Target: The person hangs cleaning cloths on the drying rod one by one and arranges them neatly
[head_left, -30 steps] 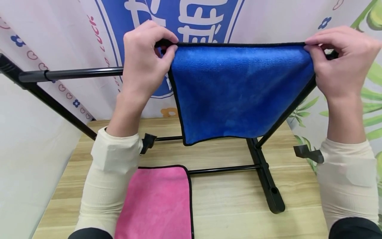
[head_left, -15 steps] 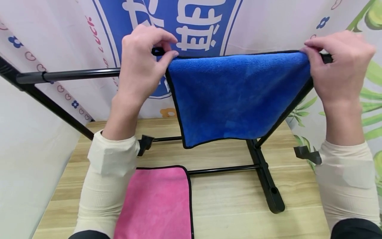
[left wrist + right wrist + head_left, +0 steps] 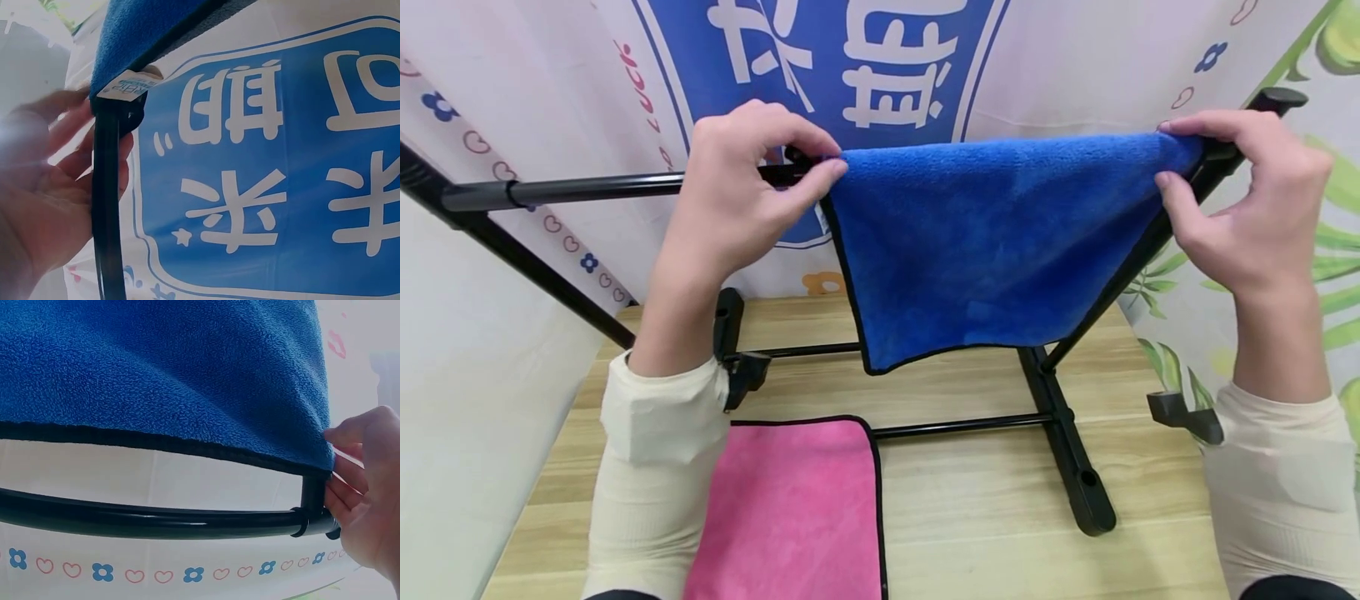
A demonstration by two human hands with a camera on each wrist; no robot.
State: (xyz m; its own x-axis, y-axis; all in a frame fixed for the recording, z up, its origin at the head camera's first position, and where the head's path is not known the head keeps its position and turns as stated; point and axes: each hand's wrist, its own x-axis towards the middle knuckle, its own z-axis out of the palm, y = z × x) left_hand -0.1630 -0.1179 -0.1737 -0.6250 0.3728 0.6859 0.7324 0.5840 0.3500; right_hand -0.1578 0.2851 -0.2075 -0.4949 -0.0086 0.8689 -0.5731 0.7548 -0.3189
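Note:
A blue plush towel (image 3: 992, 242) with black trim hangs over the top bar (image 3: 602, 187) of a black rack, its front part falling toward me. At its upper left corner my left hand (image 3: 726, 187) pinches the edge between thumb and index finger, right at the bar. A white label (image 3: 128, 85) shows by that corner in the left wrist view. My right hand (image 3: 1262, 204) holds the upper right corner, index finger over the fold and thumb lower on the front. In the right wrist view, its fingers curl around the towel's edge beside the rack's corner.
A pink towel (image 3: 797, 500) with black trim lies on the wood-grain table (image 3: 992, 517), partly behind my left forearm. The rack's lower rail (image 3: 962, 426) and right foot (image 3: 1067, 450) stand on the table. A printed curtain (image 3: 1037, 58) hangs behind.
The towel's top edge has come down onto the bar, its black trim passing out of sight behind the fold. Both hands have lowered, and my right thumb and index finger have spread apart.

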